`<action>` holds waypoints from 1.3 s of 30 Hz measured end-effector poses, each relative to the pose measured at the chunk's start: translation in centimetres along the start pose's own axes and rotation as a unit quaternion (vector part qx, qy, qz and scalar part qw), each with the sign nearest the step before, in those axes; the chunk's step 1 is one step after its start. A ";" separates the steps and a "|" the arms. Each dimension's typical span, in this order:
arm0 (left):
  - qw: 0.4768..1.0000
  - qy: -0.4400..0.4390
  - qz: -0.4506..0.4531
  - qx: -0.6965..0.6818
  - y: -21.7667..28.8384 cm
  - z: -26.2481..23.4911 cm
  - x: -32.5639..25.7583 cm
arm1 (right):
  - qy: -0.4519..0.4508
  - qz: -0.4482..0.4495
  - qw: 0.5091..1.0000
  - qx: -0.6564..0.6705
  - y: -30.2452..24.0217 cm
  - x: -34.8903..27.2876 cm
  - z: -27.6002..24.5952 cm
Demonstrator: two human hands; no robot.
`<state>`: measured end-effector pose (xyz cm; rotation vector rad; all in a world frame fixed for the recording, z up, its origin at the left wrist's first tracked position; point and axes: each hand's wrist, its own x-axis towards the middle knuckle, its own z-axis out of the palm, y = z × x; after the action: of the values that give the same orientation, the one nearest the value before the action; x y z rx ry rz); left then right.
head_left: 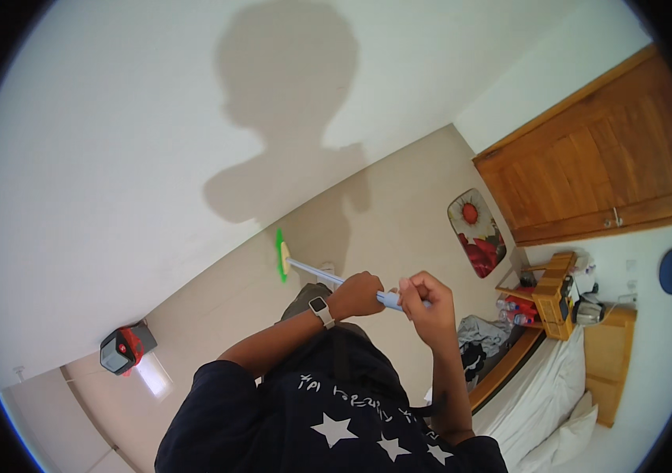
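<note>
I hold a broom with a pale blue handle (322, 273) and a green head (281, 255) that rests on the beige tiled floor close to the white wall. My left hand (358, 293), with a watch on the wrist, grips the handle lower down. My right hand (424, 299) grips the handle's upper end, right next to the left. My dark shirt with white stars fills the lower middle of the view.
A grey and red device (126, 348) sits on the floor at the wall, lower left. A floral mat (476, 231) lies before a wooden door (596, 158). A bed with white bedding (545, 394), clothes and a small wooden shelf (550, 296) are at the right.
</note>
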<state>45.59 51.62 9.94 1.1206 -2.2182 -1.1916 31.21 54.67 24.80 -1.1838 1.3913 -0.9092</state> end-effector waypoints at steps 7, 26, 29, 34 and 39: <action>0.992 0.022 0.119 -0.037 3.6 -0.8 0.4 | -0.009 -0.110 0.978 -0.177 -4.0 -6.4 3.3; 0.971 0.091 0.132 -0.176 -15.0 1.3 12.9 | 0.241 -0.201 0.882 -0.351 10.1 13.8 8.3; 0.967 0.114 0.110 -0.200 -15.3 -0.4 13.3 | 0.251 -0.131 0.910 -0.303 7.5 15.0 9.3; 0.987 0.079 0.070 -0.120 -14.6 -2.1 13.2 | 0.277 -0.058 0.933 -0.221 4.8 15.5 9.8; 0.995 0.057 -0.001 -0.079 -15.0 -3.6 11.3 | 0.263 -0.060 0.942 -0.200 3.8 15.4 11.3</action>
<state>48.06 36.01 -0.78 1.1000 -2.0011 -1.2462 42.20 41.38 15.67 -1.3990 2.0227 -1.1163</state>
